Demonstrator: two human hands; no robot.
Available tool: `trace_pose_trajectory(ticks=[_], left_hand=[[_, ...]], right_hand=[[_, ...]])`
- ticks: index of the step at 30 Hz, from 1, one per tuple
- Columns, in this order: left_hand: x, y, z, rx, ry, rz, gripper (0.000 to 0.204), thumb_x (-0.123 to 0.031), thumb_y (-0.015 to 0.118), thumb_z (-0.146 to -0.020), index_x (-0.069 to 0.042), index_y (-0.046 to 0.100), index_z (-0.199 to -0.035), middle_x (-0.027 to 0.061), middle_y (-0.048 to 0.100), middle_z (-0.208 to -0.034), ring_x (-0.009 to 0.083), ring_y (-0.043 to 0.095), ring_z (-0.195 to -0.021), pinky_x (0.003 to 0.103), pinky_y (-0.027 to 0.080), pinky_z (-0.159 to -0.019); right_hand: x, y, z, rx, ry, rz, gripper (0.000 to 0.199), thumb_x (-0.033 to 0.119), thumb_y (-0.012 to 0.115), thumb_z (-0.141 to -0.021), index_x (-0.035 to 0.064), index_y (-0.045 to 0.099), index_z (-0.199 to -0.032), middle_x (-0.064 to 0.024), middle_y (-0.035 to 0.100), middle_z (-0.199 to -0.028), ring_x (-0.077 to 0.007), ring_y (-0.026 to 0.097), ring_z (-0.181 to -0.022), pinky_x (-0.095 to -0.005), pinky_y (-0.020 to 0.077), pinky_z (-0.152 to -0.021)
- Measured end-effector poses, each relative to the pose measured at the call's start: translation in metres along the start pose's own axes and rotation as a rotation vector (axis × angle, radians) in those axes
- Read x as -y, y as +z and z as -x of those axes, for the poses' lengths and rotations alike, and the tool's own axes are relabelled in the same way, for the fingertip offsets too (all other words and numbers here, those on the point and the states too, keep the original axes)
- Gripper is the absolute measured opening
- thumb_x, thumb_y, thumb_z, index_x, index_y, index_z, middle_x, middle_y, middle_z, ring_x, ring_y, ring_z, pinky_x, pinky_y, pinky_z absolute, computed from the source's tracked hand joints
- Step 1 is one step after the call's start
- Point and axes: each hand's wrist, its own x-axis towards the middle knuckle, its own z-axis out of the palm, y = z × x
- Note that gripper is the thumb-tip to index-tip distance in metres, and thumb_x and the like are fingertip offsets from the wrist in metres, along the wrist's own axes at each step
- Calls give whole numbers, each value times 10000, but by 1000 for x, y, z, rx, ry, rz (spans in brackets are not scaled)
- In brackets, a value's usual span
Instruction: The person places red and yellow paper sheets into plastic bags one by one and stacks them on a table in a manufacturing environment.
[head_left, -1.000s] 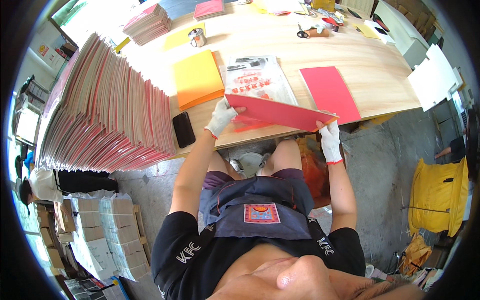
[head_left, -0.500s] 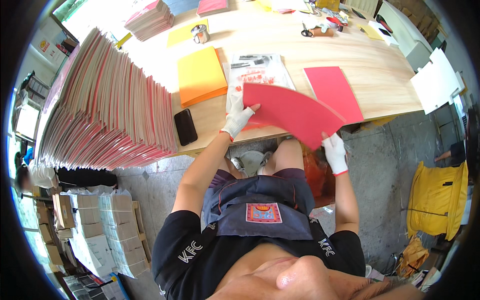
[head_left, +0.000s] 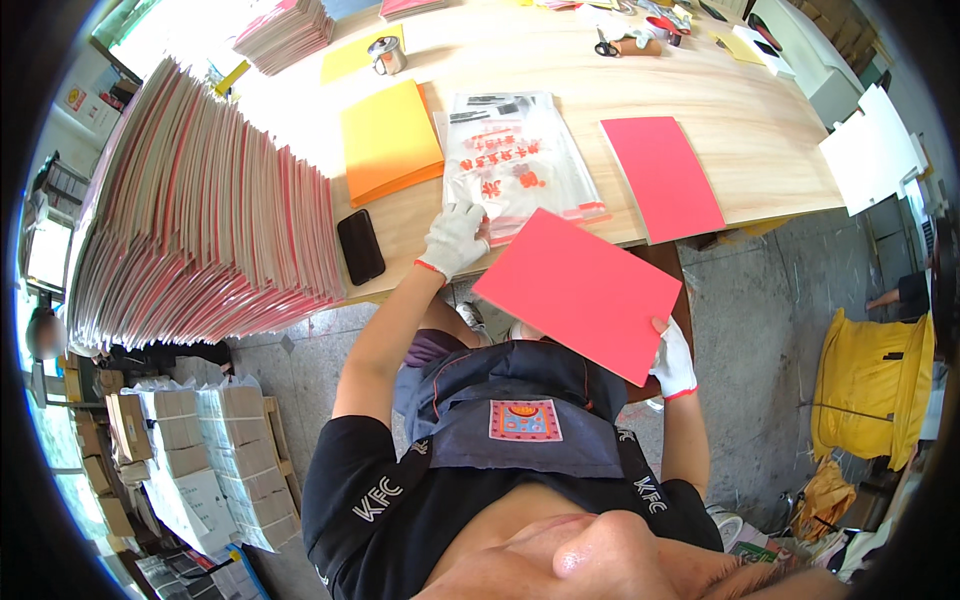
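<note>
Your right hand pinches red card sheet by near corner, held above lap, off table edge. Left hand rests fingers-down on clear plastic bag — grip there unclear. Likely bagging step — mouth needs spreading, card aligned.

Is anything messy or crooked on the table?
Mostly tidy. The tall stack of pink and white sheets at the left leans, fanned out sideways. The black phone lies right at the table edge. Nothing looks spilled or torn.
</note>
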Motion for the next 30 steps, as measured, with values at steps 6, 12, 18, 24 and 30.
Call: trace_pose_trajectory(ticks=[6,12,18,24,30], left_hand=[[9,7,1,-57,49,62,205,-171,661,-781,-114,576,-958,102,575,-985,307,564,-957,416,483,-783],[9,-9,0,-261,102,104,139,-114,634,-792,-106,601,-927,105,594,-947,302,584,-922,403,501,-745],[5,-41,-16,-17,-181,694,311,13,549,-776,-74,620,-1066,91,620,-917,265,608,-816,325,512,-671],[3,-42,-15,-64,5,619,356,30,491,-849,-104,611,-1156,56,614,-880,168,588,-758,292,501,-672],[-29,-23,5,-355,13,590,453,9,535,-882,-117,484,-1315,53,604,-924,139,607,-799,283,516,-694]], right_hand=[[-19,13,-1,42,-67,-177,463,183,593,-920,48,439,-1335,-59,599,-1172,-112,637,-877,-199,520,-611],[-22,43,2,-48,-15,-318,405,153,591,-925,66,471,-1302,-59,613,-1058,-96,592,-707,-204,477,-528],[-19,46,3,-30,-13,-374,343,141,607,-915,79,509,-1238,-26,604,-979,-102,561,-669,-215,480,-563],[-19,64,5,-66,-79,-356,372,126,573,-929,87,470,-1284,-42,585,-1045,-117,573,-740,-240,499,-567],[-18,80,12,27,-122,-322,434,84,518,-953,89,402,-1371,-61,558,-1216,-131,626,-943,-241,558,-688]])
